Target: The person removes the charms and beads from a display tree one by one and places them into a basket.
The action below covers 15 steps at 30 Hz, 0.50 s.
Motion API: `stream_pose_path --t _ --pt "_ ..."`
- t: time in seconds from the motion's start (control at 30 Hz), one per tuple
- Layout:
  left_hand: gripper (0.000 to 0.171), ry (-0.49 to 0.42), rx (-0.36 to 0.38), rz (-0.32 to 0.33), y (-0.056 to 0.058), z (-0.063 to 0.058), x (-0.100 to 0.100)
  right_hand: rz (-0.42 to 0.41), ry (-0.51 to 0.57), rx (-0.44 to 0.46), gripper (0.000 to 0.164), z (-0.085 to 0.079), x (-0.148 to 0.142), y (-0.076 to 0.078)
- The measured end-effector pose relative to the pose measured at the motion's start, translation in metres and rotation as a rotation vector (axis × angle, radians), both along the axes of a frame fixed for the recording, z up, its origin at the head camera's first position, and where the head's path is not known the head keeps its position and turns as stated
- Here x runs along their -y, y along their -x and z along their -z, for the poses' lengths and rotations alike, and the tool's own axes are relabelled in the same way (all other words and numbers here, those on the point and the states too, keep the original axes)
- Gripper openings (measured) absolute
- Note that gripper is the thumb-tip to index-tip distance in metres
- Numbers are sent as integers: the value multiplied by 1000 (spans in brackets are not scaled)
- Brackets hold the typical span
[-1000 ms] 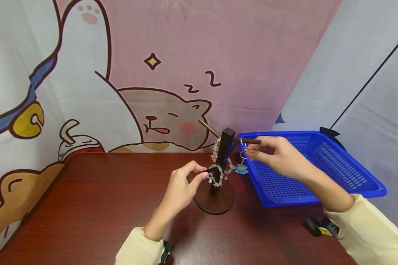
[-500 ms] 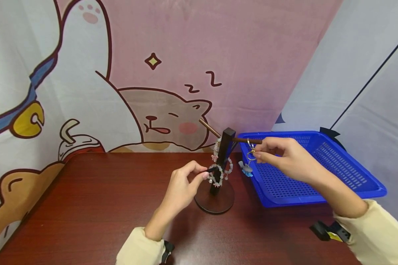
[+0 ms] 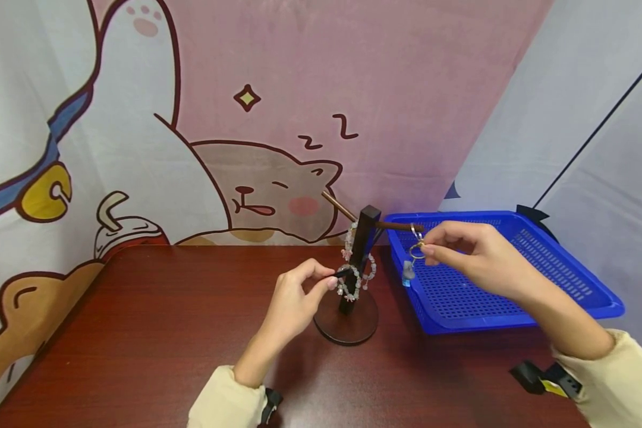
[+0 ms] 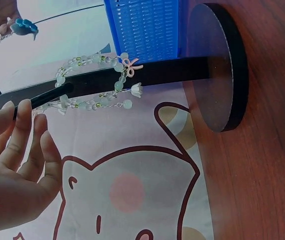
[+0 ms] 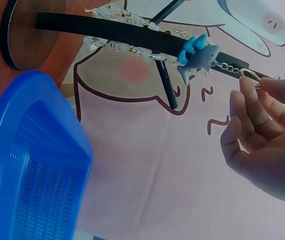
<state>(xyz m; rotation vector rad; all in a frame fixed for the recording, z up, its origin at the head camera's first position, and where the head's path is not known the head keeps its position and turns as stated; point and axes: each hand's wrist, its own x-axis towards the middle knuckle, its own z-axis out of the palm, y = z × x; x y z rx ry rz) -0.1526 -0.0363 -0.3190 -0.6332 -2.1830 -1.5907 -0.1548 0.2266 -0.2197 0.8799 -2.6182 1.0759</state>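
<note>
A dark wooden jewelry stand (image 3: 361,244) rises from a round base, with pegs sticking out at different heights. My left hand (image 3: 296,300) pinches the tip of its front peg (image 3: 342,274), where a pale beaded bracelet (image 4: 118,86) with a bow and flower charms hangs. My right hand (image 3: 471,255) pinches the gold clasp of a keychain (image 3: 418,249). From the clasp dangles a grey shark charm (image 5: 205,57) with a blue bow on a short chain. The keychain's silver loop overlaps the tip of the right upper peg (image 3: 393,226) in the head view.
More beaded bracelets (image 3: 349,241) hang on the stand's other pegs. A blue plastic basket (image 3: 481,326) sits right of the stand, beneath my right hand. The reddish-brown table (image 3: 192,333) meets a cartoon-printed cloth (image 3: 422,107) at the back.
My right hand has moved rightward with the keychain, its silver loop sliding along the peg to the tip. The shark charm has swung. My left hand stays on the front peg.
</note>
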Motion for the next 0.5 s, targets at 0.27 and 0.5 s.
stream_pose_path --t 0.27,0.5 --pt "4 -10 -3 9 1 2 0 -10 13 -20 12 -3 -6 -4" --pt "4 -30 8 23 1 1 0 18 -8 1 8 -4 -10 -6"
